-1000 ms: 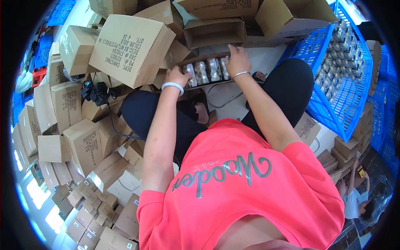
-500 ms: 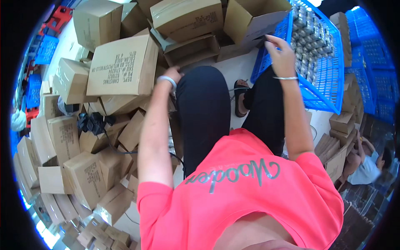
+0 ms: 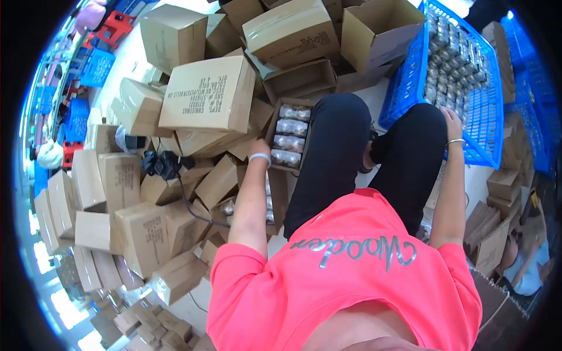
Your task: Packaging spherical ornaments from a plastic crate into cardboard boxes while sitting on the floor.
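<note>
My left hand is at the left side of an open carton standing beside my left leg. Several clear packs lie in a row inside this carton; what they contain is too small to make out. The fingers of that hand are mostly hidden, so its grip does not show. On my right knee, close to a blue plastic crate, my right hand rests with its fingers stretched out and holds nothing. Rows of small clear packs fill much of the crate.
A large closed carton lies to the left, with many others heaped around it. Black plugs on a cable hang over the heap. An open carton stands ahead. At the far right a person is partly visible.
My right hand has come back from the crate's left edge to my right knee. My left hand has moved nearer to me. The packed carton beside my left leg has come into sight.
</note>
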Available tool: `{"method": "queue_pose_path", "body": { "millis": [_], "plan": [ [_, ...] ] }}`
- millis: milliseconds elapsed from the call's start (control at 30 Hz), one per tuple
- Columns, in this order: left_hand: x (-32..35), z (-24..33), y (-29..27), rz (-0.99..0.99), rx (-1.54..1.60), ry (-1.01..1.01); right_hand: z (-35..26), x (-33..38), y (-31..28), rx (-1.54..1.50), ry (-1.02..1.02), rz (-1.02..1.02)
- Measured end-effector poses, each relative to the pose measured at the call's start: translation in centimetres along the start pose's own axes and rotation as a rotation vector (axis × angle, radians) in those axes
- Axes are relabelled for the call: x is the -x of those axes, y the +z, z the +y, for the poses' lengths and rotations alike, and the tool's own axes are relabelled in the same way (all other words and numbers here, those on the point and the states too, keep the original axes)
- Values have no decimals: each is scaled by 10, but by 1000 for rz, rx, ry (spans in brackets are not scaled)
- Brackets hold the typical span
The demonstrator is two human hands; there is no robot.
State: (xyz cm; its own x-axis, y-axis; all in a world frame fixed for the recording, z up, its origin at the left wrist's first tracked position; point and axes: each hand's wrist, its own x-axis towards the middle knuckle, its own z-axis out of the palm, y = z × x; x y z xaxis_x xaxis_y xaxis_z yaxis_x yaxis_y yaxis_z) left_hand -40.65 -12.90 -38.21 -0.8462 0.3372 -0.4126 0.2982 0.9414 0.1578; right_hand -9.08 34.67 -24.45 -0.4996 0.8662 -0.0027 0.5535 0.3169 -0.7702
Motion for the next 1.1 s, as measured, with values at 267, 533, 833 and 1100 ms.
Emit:
{"method": "queue_pose_path", "body": {
  "millis": [267,533,833,1100],
  "plan": [
    [22,-1,-28,-130,-2,69,-74,7,19,142,-133,-3],
    [36,246,-216,404,656,869,-51,-1,-18,364,64,-77],
    [-57,413,-214,235,-141,684,-51,15,-42,731,1,-368],
    [84,259,-218,455,605,897,3,16,-87,366,174,-83]
  ]
}}
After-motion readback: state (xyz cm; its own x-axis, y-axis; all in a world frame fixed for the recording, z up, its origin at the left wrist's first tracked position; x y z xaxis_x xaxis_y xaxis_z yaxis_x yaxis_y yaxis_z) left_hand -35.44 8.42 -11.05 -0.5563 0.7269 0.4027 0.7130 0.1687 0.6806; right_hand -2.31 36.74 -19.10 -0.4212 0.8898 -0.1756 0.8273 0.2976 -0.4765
